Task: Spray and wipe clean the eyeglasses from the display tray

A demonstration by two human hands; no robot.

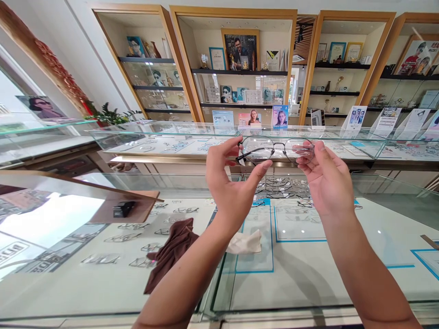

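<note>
1. Eyeglasses (279,144): thin dark frame, clear lenses, held up in the air clear of the glass counter (298,283). In view they line up above its far edge, roughly level. One temple is seen across the left lens; small print on that lens, too small to read.
2. Left hand (228,183): clamped on the left end of the frame, index along the top corner, thumb at the lower rim. Other fingers curled behind, partly hidden.
3. Right hand (331,183): clamped on the right end, thumb at the outer rim, fingertips behind the lens, visible through it.
4. Pale cloth (245,242): on the counter's right section, by its left edge, partly behind the left forearm.
5. Brown cloth (173,251): crumpled on the counter's left section, toward that section's right edge, also partly covered by the forearm.
6. Display frames (281,185): packed rows at the right section's far edge.
7. Wood-edged panel (151,205): over the left section's far-left corner, reflective face.
8. Beyond: second showcase (192,144), standing signs (252,119) along its far edge, wall shelves (240,71) behind.
</note>
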